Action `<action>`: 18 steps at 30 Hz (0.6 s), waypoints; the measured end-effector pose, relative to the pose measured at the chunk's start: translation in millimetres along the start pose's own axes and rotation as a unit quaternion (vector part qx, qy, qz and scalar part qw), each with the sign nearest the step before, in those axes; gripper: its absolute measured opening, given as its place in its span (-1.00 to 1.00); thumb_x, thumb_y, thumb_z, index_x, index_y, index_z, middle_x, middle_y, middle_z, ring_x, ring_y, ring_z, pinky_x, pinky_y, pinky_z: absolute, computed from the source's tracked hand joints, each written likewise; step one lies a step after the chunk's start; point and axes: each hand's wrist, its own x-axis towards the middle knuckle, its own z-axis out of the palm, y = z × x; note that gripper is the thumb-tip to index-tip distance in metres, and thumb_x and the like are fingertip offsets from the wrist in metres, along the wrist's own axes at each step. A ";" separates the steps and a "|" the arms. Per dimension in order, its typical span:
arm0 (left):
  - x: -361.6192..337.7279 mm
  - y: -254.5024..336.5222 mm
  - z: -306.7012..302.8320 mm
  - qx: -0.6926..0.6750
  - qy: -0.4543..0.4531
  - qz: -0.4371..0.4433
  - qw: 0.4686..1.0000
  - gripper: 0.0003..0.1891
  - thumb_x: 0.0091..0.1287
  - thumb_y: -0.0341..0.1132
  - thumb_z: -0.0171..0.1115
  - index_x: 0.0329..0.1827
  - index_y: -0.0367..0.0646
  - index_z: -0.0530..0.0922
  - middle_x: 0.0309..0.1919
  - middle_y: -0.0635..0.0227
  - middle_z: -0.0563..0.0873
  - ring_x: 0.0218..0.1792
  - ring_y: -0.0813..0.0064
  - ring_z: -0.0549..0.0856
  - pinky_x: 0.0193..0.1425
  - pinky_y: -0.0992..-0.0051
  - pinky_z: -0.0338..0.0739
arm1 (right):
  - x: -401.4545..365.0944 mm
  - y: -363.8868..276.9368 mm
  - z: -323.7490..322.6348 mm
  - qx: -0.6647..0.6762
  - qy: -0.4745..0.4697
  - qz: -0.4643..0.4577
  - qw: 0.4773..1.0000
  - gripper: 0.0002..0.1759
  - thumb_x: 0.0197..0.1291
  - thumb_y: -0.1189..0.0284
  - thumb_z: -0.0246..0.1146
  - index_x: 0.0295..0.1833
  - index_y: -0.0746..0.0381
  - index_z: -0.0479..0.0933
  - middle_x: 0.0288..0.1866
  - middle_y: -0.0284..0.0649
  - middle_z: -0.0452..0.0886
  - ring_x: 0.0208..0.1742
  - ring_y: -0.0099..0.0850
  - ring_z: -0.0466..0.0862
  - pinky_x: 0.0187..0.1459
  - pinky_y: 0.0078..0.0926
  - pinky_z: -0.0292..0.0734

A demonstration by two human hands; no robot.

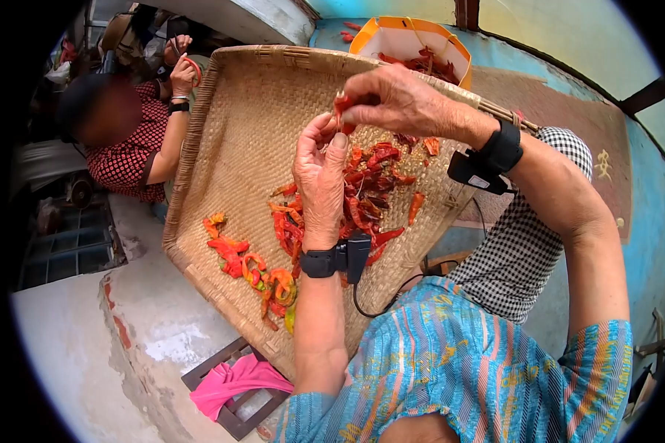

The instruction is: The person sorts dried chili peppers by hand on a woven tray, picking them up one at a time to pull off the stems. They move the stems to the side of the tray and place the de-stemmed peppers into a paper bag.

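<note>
At the upper centre of the frame, the right hand (399, 103) pinches a red chilli (339, 105) between thumb and fingers above the woven tray (233, 133); the left hand (320, 184) is curled just below, close to it, though whether its fingers grip anything I cannot tell. With so little of the chilli showing, a loose pinch could let it slip into the pile (366, 196) beneath, or a hard one could crush it. Pale seeds (414, 159) lie scattered at the centre right, and a knock to the rim could spill them. The lone chilli (416, 208) near the tray's right side might roll off if the tray tipped. The black wrist device (358, 255) on the left arm sits over the chillies and could drag some, while its cable (357, 295) might snag.
</note>
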 end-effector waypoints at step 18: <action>-1.4 -9.7 -4.9 0.261 -0.026 0.009 0.965 -0.74 0.28 -0.53 0.25 0.03 -0.23 0.53 -0.26 0.32 0.66 -0.25 0.53 0.64 -0.16 0.53 0.57 | -9.9 30.3 2.7 -0.108 -0.035 0.020 0.993 -0.61 0.26 0.23 0.32 -0.02 0.35 0.59 -0.34 -0.10 0.66 -0.30 -0.33 0.68 -0.26 -0.38 0.60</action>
